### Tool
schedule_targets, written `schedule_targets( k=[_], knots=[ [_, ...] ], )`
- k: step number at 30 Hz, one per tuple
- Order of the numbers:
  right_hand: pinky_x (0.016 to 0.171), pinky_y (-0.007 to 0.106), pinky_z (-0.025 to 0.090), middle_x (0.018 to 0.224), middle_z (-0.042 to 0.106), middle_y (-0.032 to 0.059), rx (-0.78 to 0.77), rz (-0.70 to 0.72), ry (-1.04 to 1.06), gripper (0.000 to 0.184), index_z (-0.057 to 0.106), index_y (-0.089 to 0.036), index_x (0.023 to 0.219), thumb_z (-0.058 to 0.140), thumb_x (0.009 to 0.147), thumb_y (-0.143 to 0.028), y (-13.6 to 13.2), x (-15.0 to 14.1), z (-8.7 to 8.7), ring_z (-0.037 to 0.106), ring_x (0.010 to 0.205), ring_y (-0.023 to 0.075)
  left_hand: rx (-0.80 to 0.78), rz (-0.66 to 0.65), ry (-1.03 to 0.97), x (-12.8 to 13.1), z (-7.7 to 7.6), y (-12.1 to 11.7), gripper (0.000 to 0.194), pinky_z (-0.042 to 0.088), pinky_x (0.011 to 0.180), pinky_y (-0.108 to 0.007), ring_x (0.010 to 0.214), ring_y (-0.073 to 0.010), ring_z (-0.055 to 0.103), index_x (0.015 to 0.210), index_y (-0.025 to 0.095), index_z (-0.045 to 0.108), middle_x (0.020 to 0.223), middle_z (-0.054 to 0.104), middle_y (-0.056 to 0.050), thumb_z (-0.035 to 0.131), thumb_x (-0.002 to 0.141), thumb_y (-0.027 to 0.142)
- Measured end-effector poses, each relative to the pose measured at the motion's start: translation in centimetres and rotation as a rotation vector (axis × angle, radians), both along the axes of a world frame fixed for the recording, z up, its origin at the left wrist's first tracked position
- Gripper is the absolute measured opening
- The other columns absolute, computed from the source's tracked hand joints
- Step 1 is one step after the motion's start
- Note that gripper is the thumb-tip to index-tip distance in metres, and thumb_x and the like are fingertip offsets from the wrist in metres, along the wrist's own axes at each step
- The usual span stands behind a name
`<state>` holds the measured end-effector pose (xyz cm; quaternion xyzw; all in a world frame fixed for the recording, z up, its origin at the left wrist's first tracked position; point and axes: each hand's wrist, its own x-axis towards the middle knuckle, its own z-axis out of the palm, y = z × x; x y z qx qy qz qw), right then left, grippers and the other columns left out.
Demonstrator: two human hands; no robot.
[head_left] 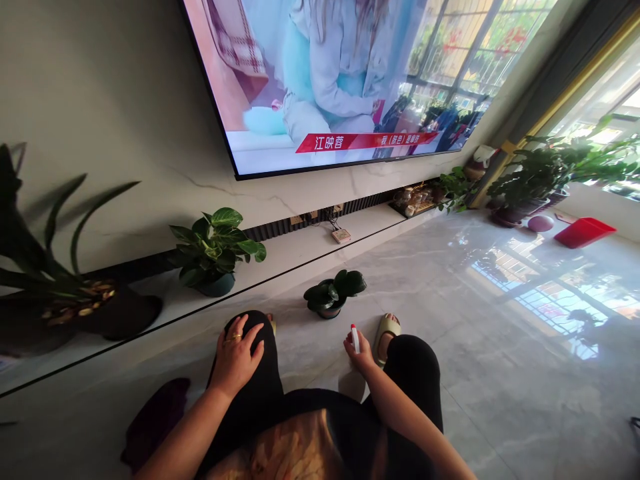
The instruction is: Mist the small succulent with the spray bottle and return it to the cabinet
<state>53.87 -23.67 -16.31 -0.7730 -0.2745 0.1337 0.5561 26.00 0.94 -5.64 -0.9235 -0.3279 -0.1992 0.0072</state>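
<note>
My left hand [239, 357] lies on my left knee with its fingers spread and a ring on one of them. Nothing is in it. Between my knees my right hand [362, 353] is closed around a small white tube with a red tip [355, 339], held upright; its lower end is hidden by the fingers. On the floor just beyond, between my feet, stands a small potted plant [327, 297] with broad dark green leaves. It is apart from both hands.
A leafy plant in a blue-green pot [215, 283] and a large dark pot [117, 310] stand on the low ledge [295, 250] at left. A television [345, 87] hangs above. To the right are a red bin [584, 232], a pink ball [541, 223] and more plants [535, 170].
</note>
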Motion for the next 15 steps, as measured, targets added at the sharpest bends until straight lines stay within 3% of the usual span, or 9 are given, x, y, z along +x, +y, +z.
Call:
schedule_targets(
  k=[5,10,13,15],
  knots=[
    [0.065,0.035,0.057,0.074,0.072,0.004,-0.032,0.009,0.03,0.031,0.062,-0.025,0.082,0.071,0.071,-0.053,-0.4,0.3,-0.6,0.065,0.065,0.0204,-0.025,-0.019,-0.005,0.0,0.0,0.1,0.04,0.045,0.118,-0.067,0.149,-0.0432,0.051,0.132,0.02,0.076,0.159,0.055,-0.024,0.052,0.102,0.031],
    [0.065,0.037,0.057,0.074,0.07,0.0038,-0.057,0.029,0.039,0.028,0.062,-0.026,0.083,0.064,0.075,-0.052,-0.5,0.4,-1.2,0.065,0.065,0.0211,-0.026,-0.016,-0.005,0.0,-0.1,0.1,0.04,0.044,0.119,-0.065,0.15,-0.0419,0.051,0.131,0.02,0.076,0.159,0.055,-0.023,0.052,0.102,0.031],
    [0.077,0.04,0.06,0.089,0.075,0.0072,-0.019,0.079,-0.016,0.026,0.067,-0.025,0.095,0.061,0.079,-0.045,-0.7,0.3,-1.0,0.071,0.078,0.024,-0.027,-0.014,-0.005,-0.1,0.0,0.0,0.04,0.043,0.12,-0.066,0.15,-0.0423,0.051,0.132,0.02,0.076,0.158,0.055,-0.024,0.052,0.101,0.031],
    [0.088,0.041,0.061,0.1,0.077,0.0087,0.025,0.19,-0.092,0.029,0.07,-0.025,0.106,0.061,0.081,-0.037,-1.0,-0.1,-0.7,0.074,0.091,0.0254,-0.018,-0.005,-0.001,-0.2,0.0,0.1,0.04,0.044,0.119,-0.066,0.15,-0.0421,0.051,0.133,0.02,0.075,0.158,0.055,-0.023,0.053,0.101,0.031]
  ],
)
